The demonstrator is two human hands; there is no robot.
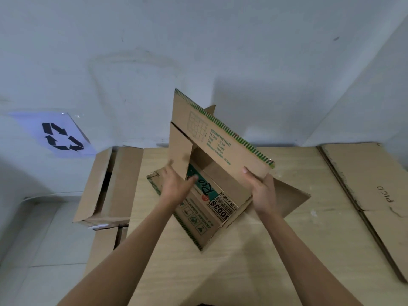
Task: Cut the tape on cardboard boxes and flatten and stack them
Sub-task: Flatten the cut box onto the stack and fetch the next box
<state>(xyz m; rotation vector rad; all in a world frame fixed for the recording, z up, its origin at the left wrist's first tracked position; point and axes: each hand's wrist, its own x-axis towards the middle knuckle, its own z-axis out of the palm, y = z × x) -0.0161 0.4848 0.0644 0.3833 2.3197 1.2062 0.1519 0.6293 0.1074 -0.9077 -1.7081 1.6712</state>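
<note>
A brown cardboard box with green print and a barcode label stands tilted on the light wooden table, its top flaps open. My right hand grips the lower corner of the long raised flap, thumb on its inner face. My left hand holds the bottom edge of the short side flap, fingers spread around it. The inside of the box looks hollow.
A stack of flattened cardboard lies on the table's right side. An opened box stands left of the table, more cardboard below it. A recycling sign hangs on the white wall behind. Tiled floor lies at the left.
</note>
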